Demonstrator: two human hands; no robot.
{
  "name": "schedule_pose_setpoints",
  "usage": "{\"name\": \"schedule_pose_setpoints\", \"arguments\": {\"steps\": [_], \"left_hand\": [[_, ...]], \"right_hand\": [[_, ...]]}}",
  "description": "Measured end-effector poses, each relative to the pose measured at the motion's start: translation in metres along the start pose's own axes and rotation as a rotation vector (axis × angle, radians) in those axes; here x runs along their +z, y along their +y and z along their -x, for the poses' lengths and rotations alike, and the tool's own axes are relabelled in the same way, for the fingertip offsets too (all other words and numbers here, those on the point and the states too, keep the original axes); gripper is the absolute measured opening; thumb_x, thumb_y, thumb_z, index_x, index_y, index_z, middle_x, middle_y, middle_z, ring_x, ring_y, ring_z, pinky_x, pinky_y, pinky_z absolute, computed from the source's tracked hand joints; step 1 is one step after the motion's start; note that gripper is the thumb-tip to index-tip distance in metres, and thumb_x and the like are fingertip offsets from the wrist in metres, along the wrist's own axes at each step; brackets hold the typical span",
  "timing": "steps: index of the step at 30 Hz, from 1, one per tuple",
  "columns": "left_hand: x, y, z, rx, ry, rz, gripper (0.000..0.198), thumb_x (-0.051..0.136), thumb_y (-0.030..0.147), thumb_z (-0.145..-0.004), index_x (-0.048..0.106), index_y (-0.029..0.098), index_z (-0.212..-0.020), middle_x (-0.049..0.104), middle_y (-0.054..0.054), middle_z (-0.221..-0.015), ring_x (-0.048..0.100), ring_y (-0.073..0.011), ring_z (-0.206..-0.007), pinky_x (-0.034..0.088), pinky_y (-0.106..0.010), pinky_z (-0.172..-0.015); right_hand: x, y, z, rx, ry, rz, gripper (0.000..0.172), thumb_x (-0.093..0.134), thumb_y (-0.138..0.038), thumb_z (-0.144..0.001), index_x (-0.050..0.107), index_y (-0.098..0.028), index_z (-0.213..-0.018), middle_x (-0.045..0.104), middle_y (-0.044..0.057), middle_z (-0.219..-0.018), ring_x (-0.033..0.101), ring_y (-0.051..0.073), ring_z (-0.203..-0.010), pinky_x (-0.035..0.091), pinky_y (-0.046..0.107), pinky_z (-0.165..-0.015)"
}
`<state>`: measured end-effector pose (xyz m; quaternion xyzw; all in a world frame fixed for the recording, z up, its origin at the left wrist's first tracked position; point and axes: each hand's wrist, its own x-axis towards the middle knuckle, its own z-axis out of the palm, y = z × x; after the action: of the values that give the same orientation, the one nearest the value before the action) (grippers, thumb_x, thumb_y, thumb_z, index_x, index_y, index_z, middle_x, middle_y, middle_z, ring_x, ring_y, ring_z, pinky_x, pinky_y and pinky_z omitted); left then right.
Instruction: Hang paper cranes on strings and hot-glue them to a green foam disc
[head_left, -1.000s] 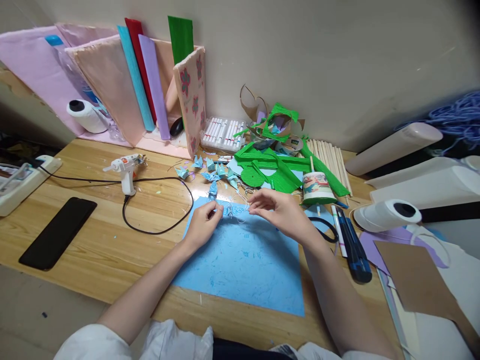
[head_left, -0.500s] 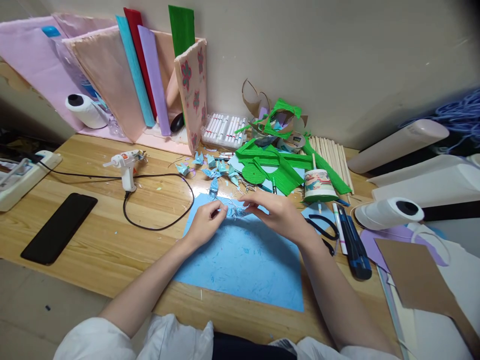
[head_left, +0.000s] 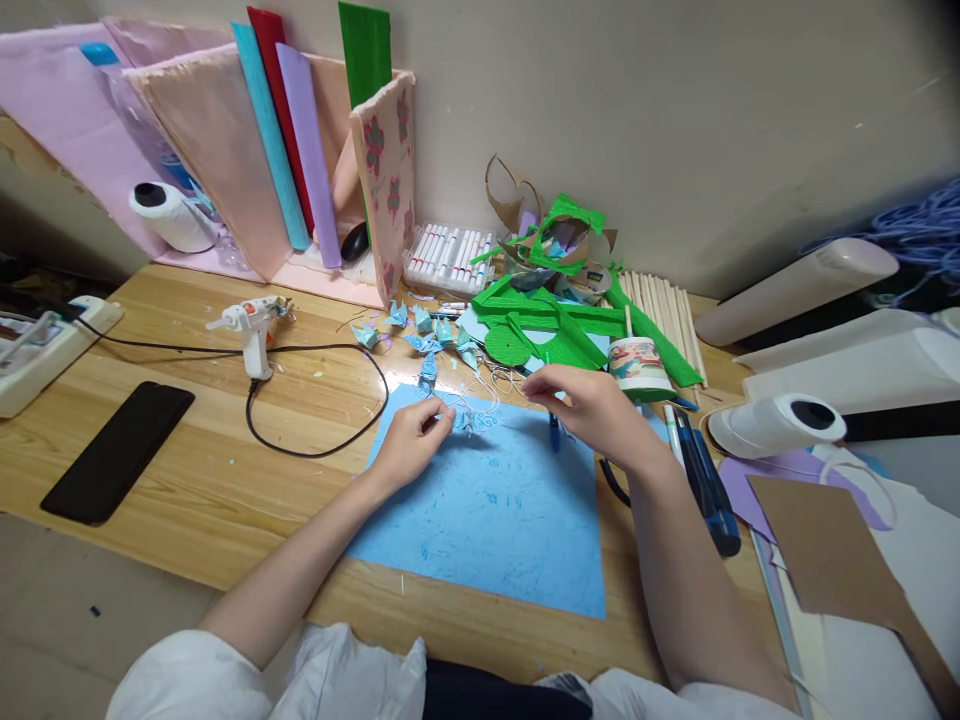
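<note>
My left hand (head_left: 411, 440) rests on the far edge of a blue sheet (head_left: 487, 520), fingers pinched on a small blue folded paper piece (head_left: 466, 420) with thin white thread (head_left: 487, 400) looped from it. My right hand (head_left: 592, 408) hovers over the sheet's far right corner, fingers curled and pinched toward the thread's other end; whether it grips the thread I cannot make out. A dark blue pen (head_left: 554, 430) lies under that hand. Several small blue paper pieces (head_left: 427, 345) lie just beyond the sheet.
A white glue gun (head_left: 251, 325) with black cord (head_left: 322, 440) stands left of the sheet, a black phone (head_left: 116, 450) further left. Green paper scraps (head_left: 555, 335), a tape roll (head_left: 637, 368), wooden sticks (head_left: 664, 305), a marker box (head_left: 450, 260), scissors and a blue knife (head_left: 709, 490) crowd the right.
My right hand has moved right and slightly away from me, apart from the left hand. The thread now stretches between them. The left hand has stayed in place.
</note>
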<state>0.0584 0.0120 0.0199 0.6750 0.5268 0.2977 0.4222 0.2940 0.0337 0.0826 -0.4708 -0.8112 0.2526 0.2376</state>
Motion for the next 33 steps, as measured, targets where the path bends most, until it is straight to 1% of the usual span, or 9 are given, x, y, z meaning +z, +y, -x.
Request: {"name": "schedule_pose_setpoints", "arguments": {"steps": [2, 4, 6, 9, 13, 22, 29, 33], "left_hand": [[0.0, 0.0, 0.0, -0.003, -0.003, 0.001, 0.035, 0.04, 0.039, -0.087, 0.045, 0.017, -0.061, 0.042, 0.003, -0.059, 0.039, -0.0101, -0.058, 0.029, -0.023, -0.057], [0.001, 0.001, 0.0, -0.007, -0.013, 0.003, 0.035, 0.04, 0.039, -0.087, 0.046, 0.016, -0.061, 0.043, 0.003, -0.06, 0.04, -0.0104, -0.059, 0.029, -0.023, -0.057], [0.001, 0.002, 0.0, -0.011, -0.022, 0.01, 0.035, 0.04, 0.039, -0.087, 0.046, 0.016, -0.062, 0.044, 0.002, -0.06, 0.04, -0.0106, -0.059, 0.03, -0.023, -0.057], [0.001, 0.004, 0.0, -0.015, -0.027, 0.021, 0.035, 0.041, 0.039, -0.087, 0.046, 0.016, -0.061, 0.044, 0.002, -0.06, 0.04, -0.0106, -0.059, 0.03, -0.023, -0.057], [0.001, 0.004, 0.001, -0.02, -0.03, 0.04, 0.035, 0.041, 0.04, -0.086, 0.046, 0.017, -0.061, 0.043, 0.002, -0.059, 0.039, -0.0106, -0.059, 0.03, -0.023, -0.056], [0.0, 0.007, 0.002, -0.021, -0.043, 0.055, 0.036, 0.04, 0.041, -0.086, 0.044, 0.017, -0.06, 0.042, 0.003, -0.059, 0.039, -0.0105, -0.059, 0.03, -0.023, -0.057], [0.001, 0.007, 0.002, -0.026, -0.063, 0.048, 0.036, 0.04, 0.042, -0.086, 0.046, 0.017, -0.062, 0.044, 0.002, -0.06, 0.04, -0.0111, -0.06, 0.031, -0.023, -0.057], [0.002, 0.006, 0.002, -0.014, -0.058, 0.06, 0.035, 0.041, 0.04, -0.086, 0.046, 0.017, -0.061, 0.045, 0.002, -0.06, 0.041, -0.0105, -0.059, 0.031, -0.023, -0.057]], "right_hand": [[-0.005, 0.0, 0.001, 0.026, 0.055, 0.031, 0.011, 0.05, -0.016, -0.082, 0.06, -0.02, -0.083, 0.066, 0.004, -0.081, 0.062, 0.018, -0.075, 0.047, 0.03, -0.066], [-0.005, -0.003, 0.001, 0.033, 0.074, -0.009, 0.01, 0.052, -0.016, -0.081, 0.059, -0.021, -0.084, 0.066, 0.003, -0.081, 0.061, 0.018, -0.077, 0.047, 0.03, -0.068], [-0.001, -0.008, 0.0, 0.029, 0.044, -0.108, 0.008, 0.053, -0.016, -0.08, 0.058, -0.021, -0.085, 0.065, 0.002, -0.082, 0.061, 0.017, -0.078, 0.047, 0.03, -0.071], [0.012, -0.015, -0.005, 0.013, -0.028, -0.264, 0.006, 0.056, -0.017, -0.079, 0.056, -0.021, -0.083, 0.065, 0.002, -0.082, 0.06, 0.016, -0.079, 0.047, 0.03, -0.075], [0.026, -0.018, -0.009, 0.008, -0.059, -0.361, 0.006, 0.057, -0.015, -0.078, 0.055, -0.02, -0.082, 0.063, 0.001, -0.081, 0.059, 0.014, -0.079, 0.047, 0.03, -0.077], [0.032, -0.016, -0.01, 0.03, -0.082, -0.375, 0.007, 0.057, -0.016, -0.078, 0.054, -0.02, -0.084, 0.062, 0.001, -0.083, 0.059, 0.014, -0.08, 0.048, 0.03, -0.078], [0.033, -0.016, -0.009, 0.005, -0.092, -0.343, 0.011, 0.056, -0.015, -0.078, 0.055, -0.019, -0.088, 0.063, 0.002, -0.086, 0.059, 0.015, -0.083, 0.048, 0.03, -0.079], [0.032, -0.016, -0.009, -0.004, -0.119, -0.333, 0.011, 0.055, -0.014, -0.078, 0.055, -0.019, -0.088, 0.063, 0.002, -0.087, 0.059, 0.015, -0.083, 0.048, 0.03, -0.08]]}}
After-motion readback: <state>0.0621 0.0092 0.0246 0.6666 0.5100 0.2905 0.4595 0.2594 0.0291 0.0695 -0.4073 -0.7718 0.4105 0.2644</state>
